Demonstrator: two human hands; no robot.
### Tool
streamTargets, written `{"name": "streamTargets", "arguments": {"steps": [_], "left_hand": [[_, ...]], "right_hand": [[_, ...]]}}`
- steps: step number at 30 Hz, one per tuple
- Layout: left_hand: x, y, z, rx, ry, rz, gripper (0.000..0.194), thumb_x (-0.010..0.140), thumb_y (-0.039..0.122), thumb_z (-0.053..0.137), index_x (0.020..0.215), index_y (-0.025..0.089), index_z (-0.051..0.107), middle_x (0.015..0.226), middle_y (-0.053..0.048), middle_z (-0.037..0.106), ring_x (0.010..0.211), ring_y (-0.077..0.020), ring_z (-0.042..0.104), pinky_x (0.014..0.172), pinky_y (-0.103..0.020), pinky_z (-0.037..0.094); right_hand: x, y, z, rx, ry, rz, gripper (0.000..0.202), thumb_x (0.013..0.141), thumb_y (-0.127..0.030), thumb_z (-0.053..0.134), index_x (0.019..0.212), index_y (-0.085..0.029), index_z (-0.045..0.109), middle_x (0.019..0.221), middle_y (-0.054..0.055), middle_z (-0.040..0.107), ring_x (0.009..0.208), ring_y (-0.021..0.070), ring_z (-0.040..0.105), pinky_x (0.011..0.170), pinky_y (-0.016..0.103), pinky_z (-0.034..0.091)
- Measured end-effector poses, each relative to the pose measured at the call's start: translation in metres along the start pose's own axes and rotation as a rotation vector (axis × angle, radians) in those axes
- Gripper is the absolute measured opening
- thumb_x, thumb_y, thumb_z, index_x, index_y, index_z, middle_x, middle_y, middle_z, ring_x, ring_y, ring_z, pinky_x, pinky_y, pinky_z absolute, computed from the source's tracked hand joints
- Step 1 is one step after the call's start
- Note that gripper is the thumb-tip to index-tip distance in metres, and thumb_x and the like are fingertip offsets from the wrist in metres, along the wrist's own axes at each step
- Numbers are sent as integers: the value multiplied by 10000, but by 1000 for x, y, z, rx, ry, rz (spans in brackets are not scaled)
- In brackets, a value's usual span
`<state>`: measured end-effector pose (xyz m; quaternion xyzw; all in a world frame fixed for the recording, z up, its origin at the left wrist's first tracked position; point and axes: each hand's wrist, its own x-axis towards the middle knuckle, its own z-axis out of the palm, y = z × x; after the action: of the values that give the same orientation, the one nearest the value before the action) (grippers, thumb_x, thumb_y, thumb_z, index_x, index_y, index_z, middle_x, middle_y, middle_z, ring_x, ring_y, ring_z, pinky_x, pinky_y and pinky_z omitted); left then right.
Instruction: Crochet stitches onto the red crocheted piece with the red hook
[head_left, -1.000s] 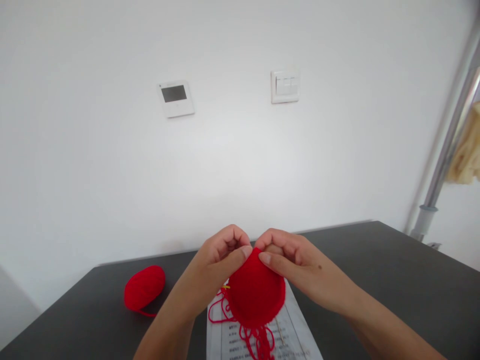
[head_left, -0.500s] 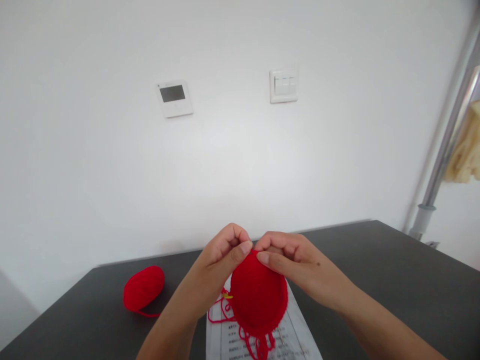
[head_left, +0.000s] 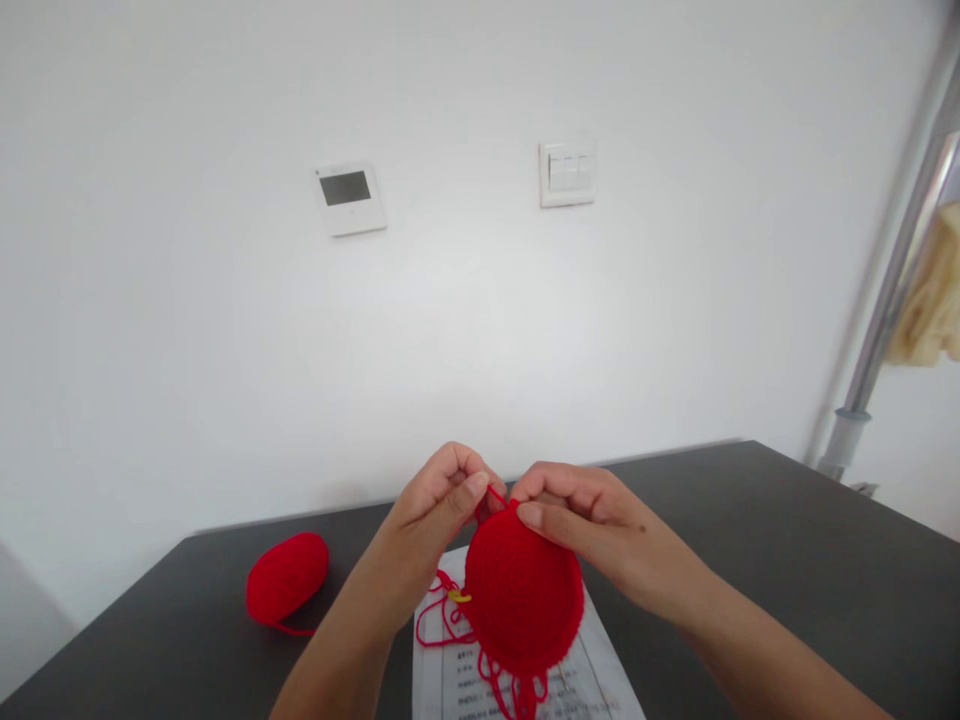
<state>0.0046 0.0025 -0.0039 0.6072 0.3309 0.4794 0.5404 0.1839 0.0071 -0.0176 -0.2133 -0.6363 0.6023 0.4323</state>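
A round red crocheted piece (head_left: 523, 590) hangs between my hands, with loose red yarn loops (head_left: 523, 690) below it. My right hand (head_left: 581, 505) pinches its top edge between thumb and fingers. Just left of that, my left hand (head_left: 442, 500) is closed on a strand of red yarn (head_left: 496, 495) that runs to the piece's top edge. A small yellow stitch marker (head_left: 459, 597) sits at the piece's left edge, beside more loose yarn. Whether either hand holds a hook or needle is hidden by the fingers.
A ball of red yarn (head_left: 289, 580) lies on the dark table (head_left: 720, 540) at the left. Printed paper (head_left: 480, 695) lies under the work. On the white wall are a panel with a screen (head_left: 350, 200) and a switch (head_left: 568, 175). A metal pole (head_left: 885, 330) stands at the right.
My left hand has drawn slightly left, away from the right hand, and a yarn strand now shows between them. The crocheted piece has shifted a little to the right.
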Motion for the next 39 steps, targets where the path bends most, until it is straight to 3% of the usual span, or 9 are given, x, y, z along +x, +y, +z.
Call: {"name": "streamTargets", "arguments": {"steps": [16,30,39], "left_hand": [[0,1,3,-20,23,21,223,850,369,641,757,171,599,704,26,606,636,-84,504,590,-184,364],[-1,6,8,2,65,-9,229,838,391,632,745,190,576,647,46,553,531,-73,405,488,-197,281],[0,8,8,28,55,115,205,863,345,612,741,186,566,712,19,570,629,-104,459,583,-221,349]], "right_hand": [[-2,1,-1,-52,-9,-63,180,900,-317,594,832,-152,620,687,-27,596,571,59,475,555,179,369],[-4,0,-3,-231,-34,-141,144,946,-270,509,911,-186,621,722,-26,591,605,80,478,572,199,385],[0,-5,-8,-594,-68,-459,176,953,-153,466,973,-208,633,873,-7,646,744,83,563,682,188,434]]}}
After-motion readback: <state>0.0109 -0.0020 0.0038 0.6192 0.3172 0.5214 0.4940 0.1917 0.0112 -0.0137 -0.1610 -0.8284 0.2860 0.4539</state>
